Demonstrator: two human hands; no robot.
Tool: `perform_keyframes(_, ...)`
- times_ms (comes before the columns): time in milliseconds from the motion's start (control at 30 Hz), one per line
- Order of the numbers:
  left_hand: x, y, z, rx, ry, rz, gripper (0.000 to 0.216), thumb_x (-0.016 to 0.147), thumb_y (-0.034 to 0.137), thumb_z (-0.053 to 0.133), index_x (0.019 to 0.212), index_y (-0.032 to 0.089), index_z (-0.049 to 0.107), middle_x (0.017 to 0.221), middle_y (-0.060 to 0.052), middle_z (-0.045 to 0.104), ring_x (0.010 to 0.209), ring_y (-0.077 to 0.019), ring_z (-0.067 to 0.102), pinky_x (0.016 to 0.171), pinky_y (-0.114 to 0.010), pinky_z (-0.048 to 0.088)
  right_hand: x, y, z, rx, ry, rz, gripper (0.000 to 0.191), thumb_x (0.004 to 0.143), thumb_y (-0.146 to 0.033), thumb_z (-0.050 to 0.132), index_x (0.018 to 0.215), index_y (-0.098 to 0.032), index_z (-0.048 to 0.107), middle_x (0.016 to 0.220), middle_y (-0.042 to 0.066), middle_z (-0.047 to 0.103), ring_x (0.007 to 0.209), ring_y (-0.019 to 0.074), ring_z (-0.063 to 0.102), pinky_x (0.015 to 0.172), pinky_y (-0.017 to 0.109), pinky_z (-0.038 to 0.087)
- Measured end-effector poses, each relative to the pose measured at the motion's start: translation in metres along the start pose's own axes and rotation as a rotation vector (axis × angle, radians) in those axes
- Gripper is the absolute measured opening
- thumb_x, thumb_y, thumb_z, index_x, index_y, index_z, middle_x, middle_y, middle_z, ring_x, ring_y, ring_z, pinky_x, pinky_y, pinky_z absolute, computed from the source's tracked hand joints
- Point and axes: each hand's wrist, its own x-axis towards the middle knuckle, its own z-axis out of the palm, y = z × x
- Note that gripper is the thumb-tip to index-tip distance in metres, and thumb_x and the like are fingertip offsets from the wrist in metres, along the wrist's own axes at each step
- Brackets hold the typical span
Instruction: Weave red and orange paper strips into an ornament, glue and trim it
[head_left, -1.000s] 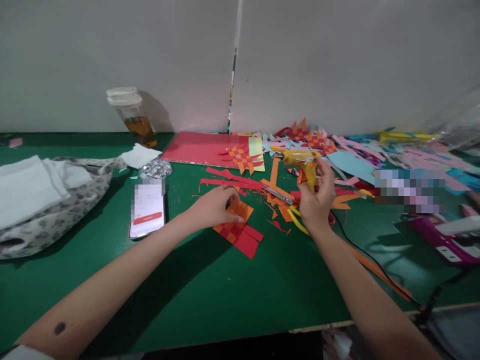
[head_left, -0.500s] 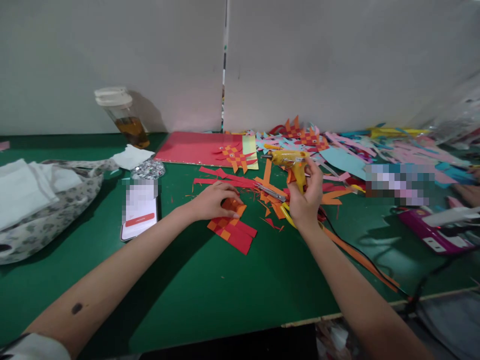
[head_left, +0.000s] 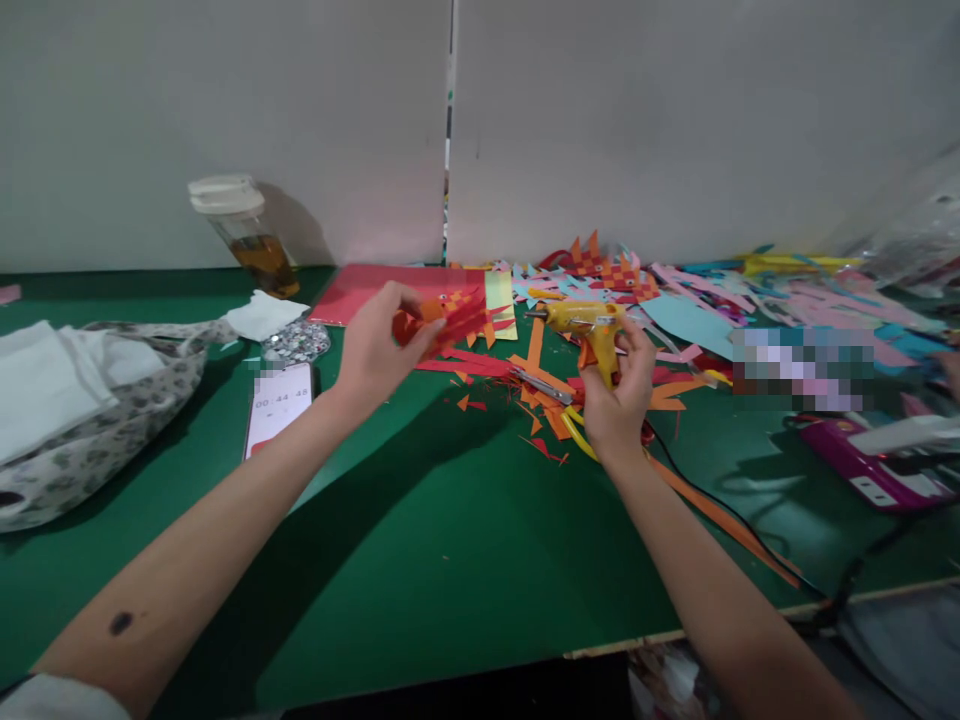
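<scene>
1. Tabletop (head_left: 450, 580), green, backs onto a grey wall (head_left: 315, 110); coloured paper scraps (head_left: 795, 300) litter its far right.
2. Left hand (head_left: 382, 345), thumb against fingers, pinches red-and-orange paper (head_left: 461, 322) above it.
3. Right hand (head_left: 619, 395), curled closed, holds a yellow glue gun (head_left: 592, 322) aloft.

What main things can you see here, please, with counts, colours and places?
Paper piece: one, red-orange, in left hand
Glue gun: one, yellow, in right hand
Metal tool: one, silver, centre
Paper scraps: many, red-orange, centre
Paper fish: several, red-orange, back centre
Paper strips: many, mixed, back right
Sheet: one, red, back centre
Cup: one, clear, white-lidded, back left
Phone: one, white-screened, left
Shiny pieces: many, silver, behind phone
Cloth: one, white patterned, far left
Power strip: one, purple, right
Table: one, green, underneath
Left hand: one, bare, centre left
Right hand: one, bare, centre right
</scene>
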Motion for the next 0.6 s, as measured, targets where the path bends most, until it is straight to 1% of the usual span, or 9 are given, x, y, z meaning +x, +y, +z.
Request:
perform_keyframes(33, -0.003, 0.003, -0.004, 0.043, 0.001, 0.092, 0.013, 0.078, 0.029, 0.057, 0.083, 0.018, 0.052, 0.079, -0.002, 0.060, 0.075, -0.0138, 0.056, 0.072, -0.030, 0.042, 0.000, 0.001, 0.000, 0.000, 0.004, -0.004, 0.055, 0.077, -0.020, 0.047, 0.130, -0.026, 0.033, 0.118, 0.009, 0.049, 0.106, 0.0229, 0.052, 0.086, 0.044, 0.045)
perform_keyframes(67, -0.009, 0.008, -0.008, 0.053, -0.108, 0.222, 0.010, 0.079, 0.029, 0.056, 0.082, 0.019, 0.053, 0.079, -0.002, 0.062, 0.078, -0.0147, 0.057, 0.076, -0.031, 0.042, 0.001, 0.003, 0.000, -0.001, 0.007, -0.010, 0.055, 0.077, -0.020, 0.047, 0.130, -0.026, 0.032, 0.118, 0.009, 0.049, 0.107, 0.0232, 0.052, 0.086, 0.044, 0.045)
perform_keyframes(133, -0.026, 0.018, -0.014, -0.023, -0.427, 0.494, 0.016, 0.079, 0.035, 0.055, 0.088, 0.022, 0.056, 0.088, -0.003, 0.064, 0.084, -0.0162, 0.059, 0.078, -0.031, 0.043, 0.001, 0.005, 0.001, 0.002, 0.013, -0.029, 0.055, 0.078, -0.022, 0.047, 0.130, -0.027, 0.031, 0.118, 0.009, 0.048, 0.108, 0.0235, 0.051, 0.086, 0.045, 0.045)
perform_keyframes(200, -0.045, 0.028, -0.020, -0.145, -0.660, 0.575, 0.033, 0.077, 0.046, 0.055, 0.097, 0.021, 0.056, 0.096, -0.006, 0.064, 0.084, -0.0161, 0.059, 0.073, -0.028, 0.046, 0.002, 0.006, 0.001, 0.023, 0.019, -0.044, 0.054, 0.078, -0.023, 0.047, 0.130, -0.027, 0.031, 0.119, 0.009, 0.047, 0.111, 0.0234, 0.049, 0.087, 0.044, 0.044)
perform_keyframes(233, -0.052, 0.031, -0.022, -0.207, -0.711, 0.546, 0.036, 0.076, 0.048, 0.055, 0.099, 0.020, 0.056, 0.097, -0.007, 0.064, 0.085, -0.0163, 0.060, 0.072, -0.027, 0.046, 0.002, 0.006, 0.001, 0.039, 0.021, -0.048, 0.054, 0.078, -0.023, 0.048, 0.129, -0.028, 0.032, 0.120, 0.009, 0.046, 0.112, 0.0234, 0.048, 0.087, 0.044, 0.044)
perform_keyframes(300, -0.062, 0.034, -0.025, -0.243, -0.697, 0.401, 0.025, 0.081, 0.039, 0.050, 0.095, 0.019, 0.056, 0.094, -0.007, 0.064, 0.086, -0.0154, 0.059, 0.073, -0.026, 0.046, 0.002, 0.006, 0.001, 0.067, 0.028, -0.045, 0.054, 0.077, -0.023, 0.049, 0.129, -0.028, 0.033, 0.122, 0.008, 0.045, 0.113, 0.0234, 0.047, 0.088, 0.043, 0.044)
perform_keyframes(400, -0.064, 0.029, -0.022, -0.081, -0.542, 0.172, 0.018, 0.086, 0.030, 0.043, 0.082, 0.018, 0.056, 0.074, -0.002, 0.062, 0.072, -0.0119, 0.057, 0.065, -0.024, 0.043, 0.002, 0.004, 0.001, 0.085, 0.030, -0.011, 0.056, 0.075, -0.023, 0.051, 0.128, -0.029, 0.035, 0.120, 0.007, 0.047, 0.110, 0.0230, 0.049, 0.087, 0.044, 0.044)
perform_keyframes(500, -0.058, 0.023, -0.010, 0.041, -0.630, 0.087, 0.021, 0.085, 0.036, 0.046, 0.077, 0.019, 0.056, 0.071, 0.001, 0.060, 0.065, -0.0101, 0.055, 0.054, -0.021, 0.037, 0.002, 0.003, 0.001, 0.090, 0.024, 0.021, 0.056, 0.074, -0.024, 0.053, 0.127, -0.030, 0.036, 0.118, 0.006, 0.048, 0.107, 0.0224, 0.051, 0.086, 0.044, 0.044)
perform_keyframes(600, -0.049, 0.021, 0.005, 0.059, -0.729, -0.009, 0.028, 0.077, 0.048, 0.053, 0.082, 0.021, 0.055, 0.076, 0.002, 0.061, 0.064, -0.0104, 0.055, 0.050, -0.021, 0.033, 0.001, 0.004, 0.001, 0.097, 0.017, 0.026, 0.056, 0.074, -0.023, 0.053, 0.127, -0.030, 0.037, 0.117, 0.006, 0.049, 0.107, 0.0220, 0.051, 0.087, 0.043, 0.044)
